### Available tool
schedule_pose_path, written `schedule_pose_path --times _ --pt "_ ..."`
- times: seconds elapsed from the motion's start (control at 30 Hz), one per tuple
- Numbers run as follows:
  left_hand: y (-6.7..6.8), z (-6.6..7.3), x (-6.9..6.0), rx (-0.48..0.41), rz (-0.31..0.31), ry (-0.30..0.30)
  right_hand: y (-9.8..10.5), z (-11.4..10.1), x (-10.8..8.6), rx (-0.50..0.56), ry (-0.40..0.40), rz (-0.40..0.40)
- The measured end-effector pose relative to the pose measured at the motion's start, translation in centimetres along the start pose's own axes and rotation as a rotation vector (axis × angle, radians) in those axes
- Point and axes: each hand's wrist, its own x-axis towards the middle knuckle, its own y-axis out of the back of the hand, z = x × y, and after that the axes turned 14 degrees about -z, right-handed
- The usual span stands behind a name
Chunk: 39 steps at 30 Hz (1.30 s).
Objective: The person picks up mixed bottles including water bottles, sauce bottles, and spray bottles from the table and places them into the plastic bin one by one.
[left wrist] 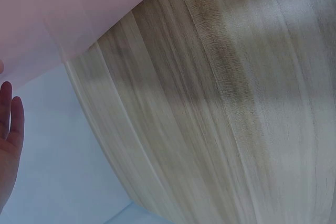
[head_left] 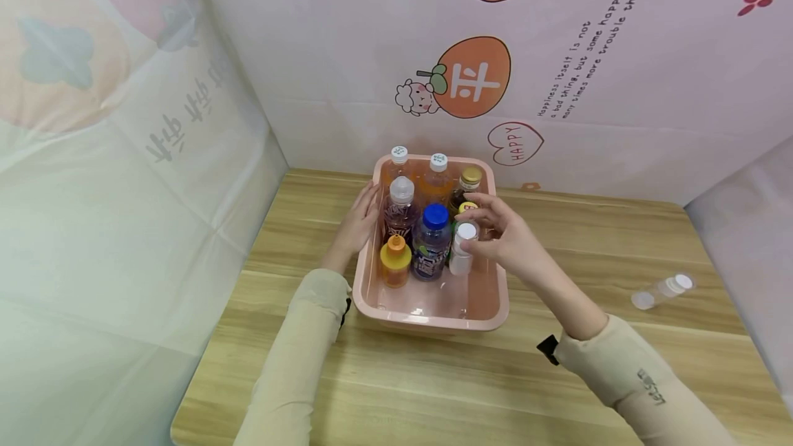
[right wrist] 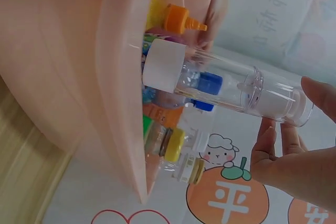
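Note:
My right hand [head_left: 514,243] pinches a clear cylindrical bottle with a white cap [right wrist: 212,80] near its capped end, thumb on one side and fingertips on the other. The bottle is over the right front part of a pink plastic basin [head_left: 427,323]. Straight fingers of my left hand [head_left: 358,220] touch the basin's left rim from outside. Close by the held bottle stands a blue-capped drink bottle [head_left: 431,246]. An orange-and-yellow bottle with a pointed tip [head_left: 395,267] is at the front left inside. Whether the held bottle touches the basin floor, I cannot tell.
Farther back in the basin are a clear-capped dark bottle [head_left: 401,212], two white-capped bottles, a gold-capped one [head_left: 470,179] and a yellow-capped one [head_left: 467,208]. Another clear white-capped bottle [head_left: 661,292] lies on the wooden table [head_left: 434,391] at right. Printed cloth walls [head_left: 347,54] surround the table.

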Motion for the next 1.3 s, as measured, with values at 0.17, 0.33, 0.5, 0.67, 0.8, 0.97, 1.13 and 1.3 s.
schedule_pose_path --times 0.17,0.33,0.5,0.67,0.8,0.97,1.13,1.3 --pt "0.0 0.0 0.0 0.002 0.001 0.000 -0.7 0.6 0.6 -0.015 -0.009 -0.037" --pt "0.1 0.1 -0.1 -0.003 0.002 -0.001 -1.4 1.1 1.1 -0.015 0.001 -0.058" --pt "0.1 0.0 0.0 -0.007 -0.004 -0.001 -1.9 1.8 1.6 0.016 -0.004 -0.078" --pt "0.0 0.1 0.0 -0.013 0.000 -0.006 -2.5 2.2 2.0 0.019 -0.011 -0.090" --pt "0.0 0.1 -0.1 -0.019 0.003 -0.006 -3.1 2.5 2.2 -0.009 -0.030 -0.093" --pt "0.0 0.2 0.0 -0.018 0.002 0.001 -3.6 2.9 2.6 -0.030 -0.029 -0.102" --pt "0.1 0.2 -0.1 -0.023 -0.005 0.008 -4.3 3.6 3.1 -0.063 -0.032 -0.126" --pt "0.1 0.2 -0.1 -0.024 -0.007 0.014 -5.0 4.0 3.4 -0.073 -0.044 -0.160"
